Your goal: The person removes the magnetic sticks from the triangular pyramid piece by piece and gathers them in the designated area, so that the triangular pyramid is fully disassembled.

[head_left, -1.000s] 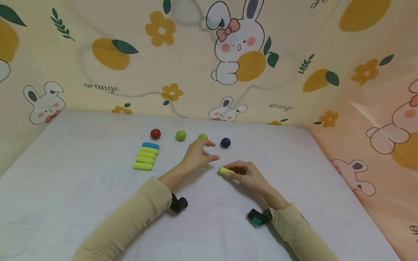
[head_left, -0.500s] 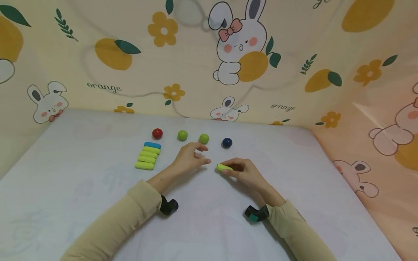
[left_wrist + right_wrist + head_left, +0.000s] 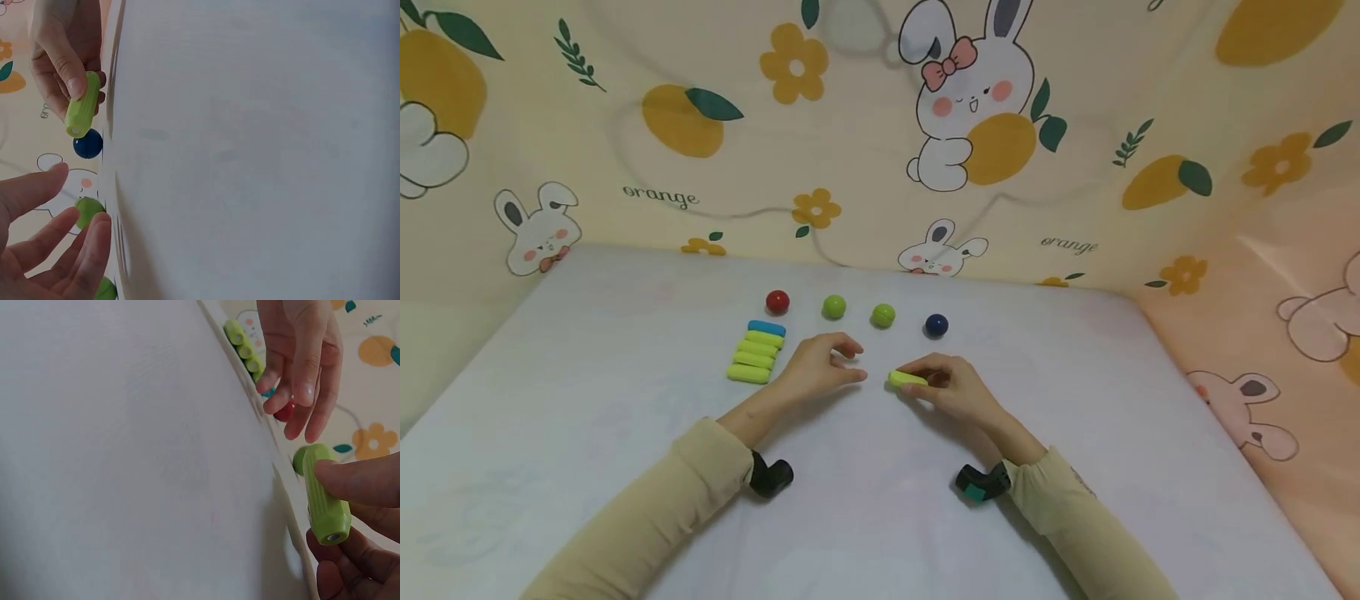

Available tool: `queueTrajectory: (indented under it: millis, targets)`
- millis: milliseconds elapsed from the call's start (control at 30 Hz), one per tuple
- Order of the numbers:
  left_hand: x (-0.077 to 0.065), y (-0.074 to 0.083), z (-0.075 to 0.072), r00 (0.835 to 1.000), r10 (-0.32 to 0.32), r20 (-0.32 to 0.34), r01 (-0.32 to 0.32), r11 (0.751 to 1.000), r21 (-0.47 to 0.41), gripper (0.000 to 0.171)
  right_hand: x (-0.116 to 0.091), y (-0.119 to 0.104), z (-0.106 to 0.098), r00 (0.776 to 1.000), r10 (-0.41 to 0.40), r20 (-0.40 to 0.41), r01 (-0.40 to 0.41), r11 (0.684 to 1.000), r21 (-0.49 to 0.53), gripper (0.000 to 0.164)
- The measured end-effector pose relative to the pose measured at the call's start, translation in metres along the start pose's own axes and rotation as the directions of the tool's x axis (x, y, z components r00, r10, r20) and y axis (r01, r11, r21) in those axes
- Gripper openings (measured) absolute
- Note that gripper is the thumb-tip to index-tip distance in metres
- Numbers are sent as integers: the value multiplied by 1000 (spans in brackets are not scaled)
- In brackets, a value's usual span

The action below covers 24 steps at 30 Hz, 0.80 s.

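Observation:
My right hand [image 3: 958,390] pinches a yellow-green magnetic building rod [image 3: 901,380] between thumb and fingers, above the white table. The right wrist view shows the ribbed rod [image 3: 322,494] close up, with a small metallic disc in its end. Facing it, my left hand [image 3: 816,365] has fingers and thumb spread apart and holds nothing. A gap separates its fingertips from the rod. Behind the hands stand a red ball [image 3: 777,302], a green ball [image 3: 834,307], a second green ball [image 3: 883,315] and a dark blue ball [image 3: 936,325], spaced apart in a row.
Left of the left hand, several yellow-green rods [image 3: 752,360] lie side by side, with a blue rod [image 3: 767,328] at their far end. The white tabletop [image 3: 865,517] meets a patterned cloth wall [image 3: 865,142] at the back. Black wrist cameras sit on both sleeves.
The left hand has drawn left, uncovering the second green ball. My right hand has shifted slightly left with the rod still pinched. The head view has turned a little.

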<state>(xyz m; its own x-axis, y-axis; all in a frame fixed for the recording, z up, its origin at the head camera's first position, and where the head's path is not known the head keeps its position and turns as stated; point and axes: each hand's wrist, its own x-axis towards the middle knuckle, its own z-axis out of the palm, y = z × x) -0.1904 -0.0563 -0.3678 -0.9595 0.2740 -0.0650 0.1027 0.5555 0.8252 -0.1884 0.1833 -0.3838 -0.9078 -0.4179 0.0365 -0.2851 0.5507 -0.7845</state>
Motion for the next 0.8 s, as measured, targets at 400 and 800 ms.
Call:
queueTrajectory:
  millis: [400, 800]
  targets:
    - [-8, -7, -13, 1000, 6, -6, -6, 999, 45, 32, 14, -11, 9, 999, -37, 25, 37, 999, -6, 28]
    - [-9, -11, -18, 997, -67, 35, 65, 996, 68, 31, 29, -18, 23, 994, -96, 53, 95, 995, 23, 28]
